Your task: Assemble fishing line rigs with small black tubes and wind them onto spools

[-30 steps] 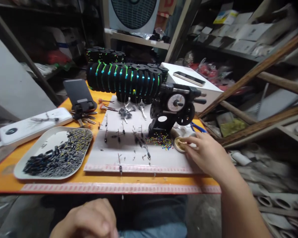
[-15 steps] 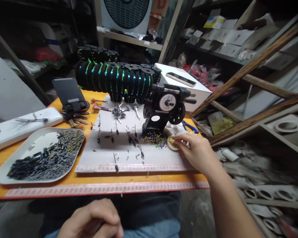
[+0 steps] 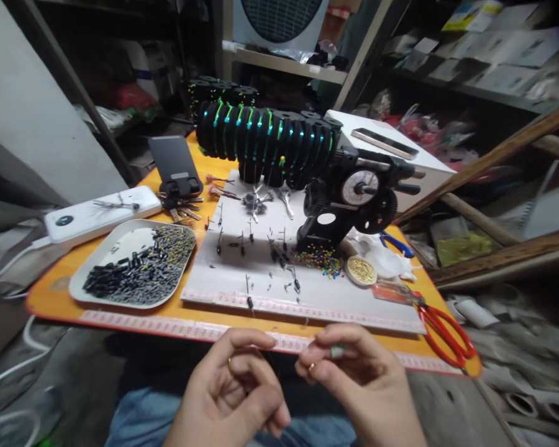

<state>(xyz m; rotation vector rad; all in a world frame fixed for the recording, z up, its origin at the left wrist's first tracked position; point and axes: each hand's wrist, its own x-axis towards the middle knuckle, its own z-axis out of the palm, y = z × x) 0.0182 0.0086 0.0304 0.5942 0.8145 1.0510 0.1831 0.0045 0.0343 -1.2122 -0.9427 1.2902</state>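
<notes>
My right hand (image 3: pixel 354 375) is in front of the table's near edge, thumb and fingertips pinching a tiny gold bead (image 3: pixel 312 366). Close beside it on the left, my left hand (image 3: pixel 242 385) has its fingers curled in toward the thumb. Whatever those fingers hold is too small or hidden to make out. A small gold-coloured band (image 3: pixel 230 365) shows at one of its fingers. Beyond the hands, a round dish (image 3: pixel 349 277) of gold beads (image 3: pixel 362 270) stands on the white board (image 3: pixel 228 279), with loose coloured beads (image 3: pixel 323 259) beside it.
Black line-winding device (image 3: pixel 361 186) with loaded spools (image 3: pixel 265 133) stands behind. Left are a tray (image 3: pixel 77 292) of small black and grey parts, a white power bank (image 3: pixel 100 214) and a phone stand (image 3: pixel 174 161). Red-handled scissors (image 3: pixel 447 338) lie right. Several small weighted pieces (image 3: pixel 250 303) dot the board.
My right hand has left the gold bead dish and come back toward my body, a bead in its fingertips. My left hand has risen beside it. The camera view has turned left.
</notes>
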